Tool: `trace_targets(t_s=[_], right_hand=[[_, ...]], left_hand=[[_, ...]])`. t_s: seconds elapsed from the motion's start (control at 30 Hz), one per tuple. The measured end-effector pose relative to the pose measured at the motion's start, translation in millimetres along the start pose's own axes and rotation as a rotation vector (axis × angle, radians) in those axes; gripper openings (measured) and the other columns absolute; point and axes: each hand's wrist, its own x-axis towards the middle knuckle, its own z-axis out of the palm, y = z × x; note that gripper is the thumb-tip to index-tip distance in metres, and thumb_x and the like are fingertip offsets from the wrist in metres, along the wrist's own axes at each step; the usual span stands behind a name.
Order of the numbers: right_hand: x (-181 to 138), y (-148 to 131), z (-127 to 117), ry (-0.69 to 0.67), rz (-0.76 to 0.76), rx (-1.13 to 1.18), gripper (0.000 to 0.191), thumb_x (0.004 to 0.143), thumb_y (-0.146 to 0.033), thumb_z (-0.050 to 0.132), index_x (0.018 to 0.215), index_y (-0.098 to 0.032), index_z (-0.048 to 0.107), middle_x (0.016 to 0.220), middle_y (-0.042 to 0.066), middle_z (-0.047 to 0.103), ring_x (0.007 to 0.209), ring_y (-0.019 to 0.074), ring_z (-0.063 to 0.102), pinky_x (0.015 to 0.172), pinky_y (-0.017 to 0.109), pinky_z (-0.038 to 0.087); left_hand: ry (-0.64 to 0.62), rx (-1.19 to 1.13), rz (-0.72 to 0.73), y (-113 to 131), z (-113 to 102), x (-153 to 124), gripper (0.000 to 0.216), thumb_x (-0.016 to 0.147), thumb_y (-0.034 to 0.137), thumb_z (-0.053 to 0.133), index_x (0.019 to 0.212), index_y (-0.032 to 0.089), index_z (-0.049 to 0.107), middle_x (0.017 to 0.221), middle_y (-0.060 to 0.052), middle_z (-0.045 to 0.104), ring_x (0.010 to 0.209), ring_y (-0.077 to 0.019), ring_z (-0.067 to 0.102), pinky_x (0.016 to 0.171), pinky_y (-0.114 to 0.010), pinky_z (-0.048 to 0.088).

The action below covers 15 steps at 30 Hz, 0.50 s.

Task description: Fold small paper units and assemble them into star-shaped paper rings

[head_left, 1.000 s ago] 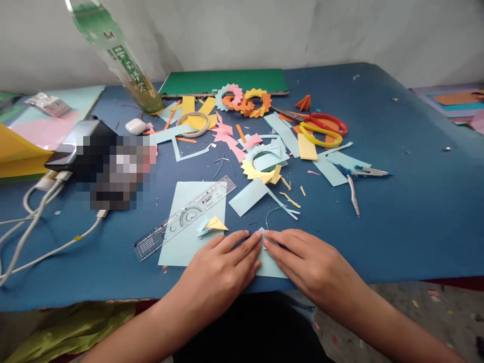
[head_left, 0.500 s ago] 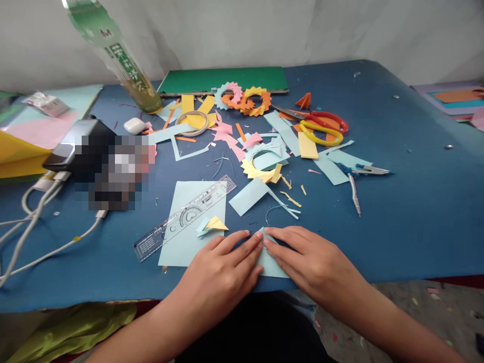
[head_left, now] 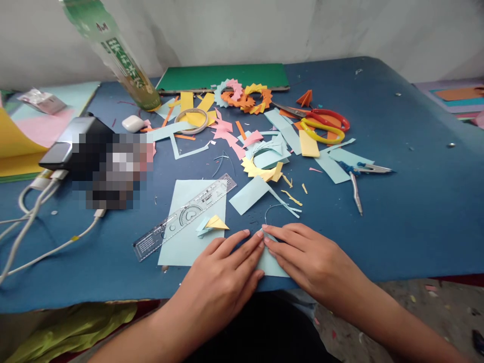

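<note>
My left hand (head_left: 223, 272) and my right hand (head_left: 310, 259) lie flat, fingers stretched out, on a small light blue paper piece (head_left: 270, 264) at the near edge of the blue table (head_left: 416, 212). Their fingertips meet over its upper point. Most of the piece is hidden under the hands. Just left of my left hand lies a larger light blue sheet (head_left: 189, 222) with a clear ruler (head_left: 185, 217) across it and a small folded yellow and blue piece (head_left: 212, 224).
Paper scraps and folded paper rings (head_left: 244, 97) litter the middle of the table. Red and yellow scissors (head_left: 321, 126), a compass (head_left: 357, 176), a tape roll (head_left: 192, 121), a green bottle (head_left: 121, 55), a green board (head_left: 223, 78), earbuds case (head_left: 132, 123) and white cables (head_left: 34, 217) lie around.
Both hands have shifted very slightly up the paper, staying pressed flat. The view has tilted a little.
</note>
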Motion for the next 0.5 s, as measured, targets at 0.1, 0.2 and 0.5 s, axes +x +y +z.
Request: trace_targets(t_s=[0.1,0.2,0.5], right_hand=[[-1.0,-0.2,-0.3,0.000,0.003,0.010,0.026,0.092,-0.013,0.041,0.098,-0.010,0.066,0.111,0.011,0.065,0.094,0.0208,0.059,0.082,0.037,0.054],[-2.0,-0.8,-1.1,0.001,0.012,0.021,0.025,0.092,-0.012,0.042,0.100,-0.009,0.065,0.108,0.012,0.065,0.095,0.0210,0.059,0.082,0.037,0.053],[-1.2,-1.8,-0.1,-0.014,-0.022,-0.024,0.023,0.090,-0.011,0.045,0.101,-0.006,0.065,0.107,0.013,0.065,0.096,0.0224,0.057,0.085,0.037,0.051]], left_hand=[[-0.005,-0.011,-0.004,0.0,0.3,-0.9,0.035,0.095,0.026,0.038,0.122,0.013,0.055,0.130,-0.002,0.054,0.114,-0.0241,0.054,0.085,-0.038,0.048],[0.004,-0.006,-0.007,0.2,0.7,-1.4,0.035,0.095,0.025,0.038,0.123,0.013,0.054,0.130,-0.003,0.054,0.114,-0.0239,0.054,0.085,-0.037,0.048],[0.022,0.012,-0.014,1.9,2.1,3.0,0.032,0.093,0.023,0.040,0.118,0.011,0.057,0.127,-0.004,0.058,0.111,-0.0232,0.055,0.084,-0.035,0.047]])
